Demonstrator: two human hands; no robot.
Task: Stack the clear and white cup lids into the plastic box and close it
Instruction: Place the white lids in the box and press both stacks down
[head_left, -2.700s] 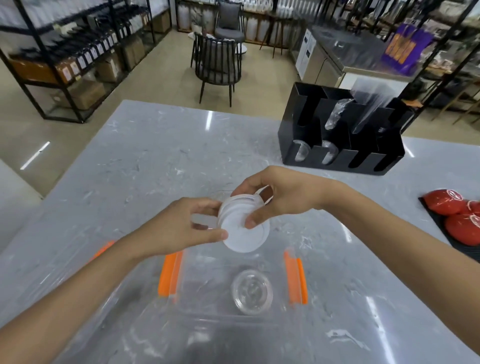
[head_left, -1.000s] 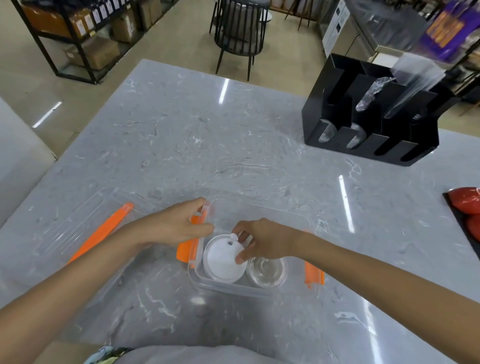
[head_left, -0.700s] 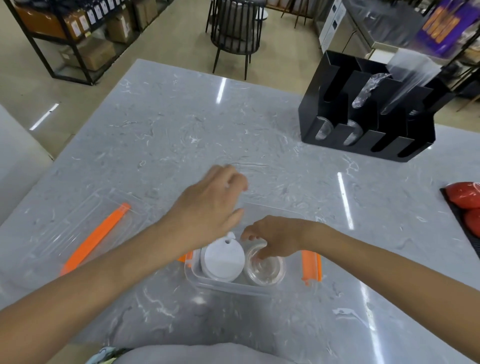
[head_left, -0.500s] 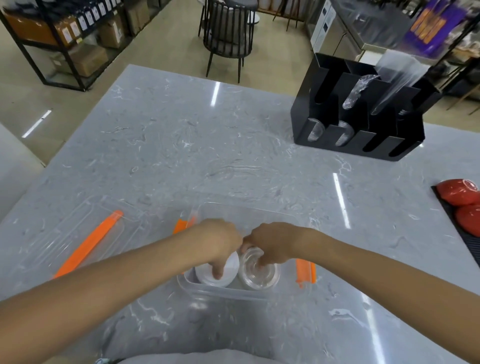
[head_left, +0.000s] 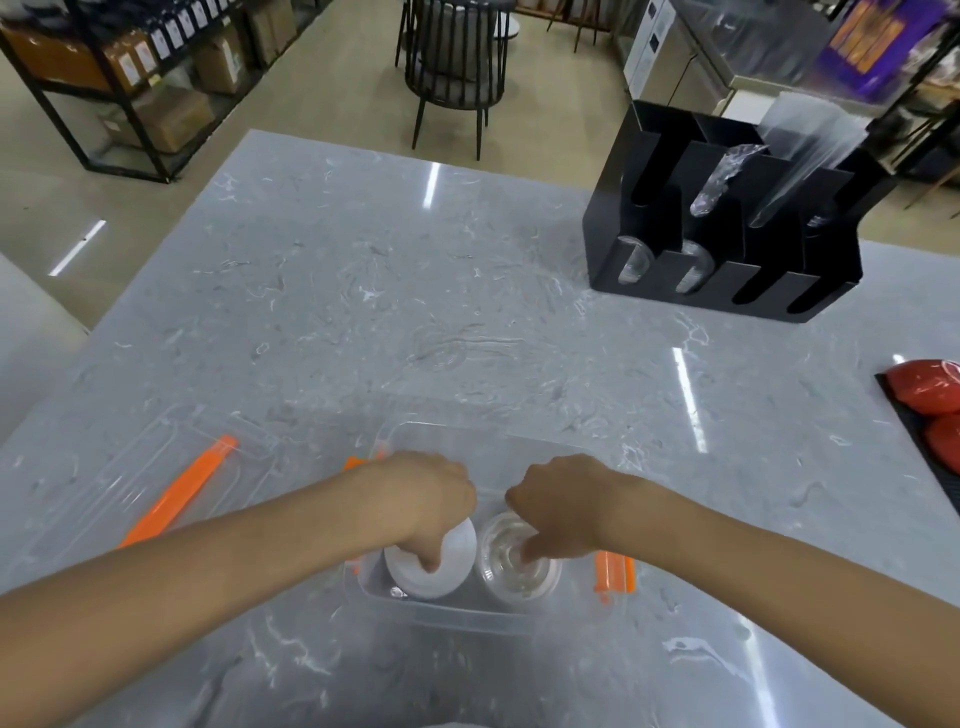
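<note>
Two bare hands reach down into a clear plastic box (head_left: 457, 621) at the near middle of a grey marbled desk (head_left: 363, 291). The left hand (head_left: 421, 499) presses a fingertip onto the top of the white lids (head_left: 434, 574), its other fingers curled. The right hand (head_left: 558, 501) does the same on the clear lids (head_left: 514, 577), just beside the white stack, at its 3 o'clock. Both stacks stand upright inside the box. An orange latch (head_left: 615, 571) hangs open at the box's 3 o'clock side. The box lid (head_left: 156, 483), clear with an orange strip, lies flat at the box's 9 o'clock. A black cup-and-lid organiser (head_left: 727, 249) sits at 1 o'clock, red bowls (head_left: 930, 400) at the desk's 3 o'clock edge. Beyond the desk are a black chair (head_left: 452, 62) and storage shelving (head_left: 119, 67).
</note>
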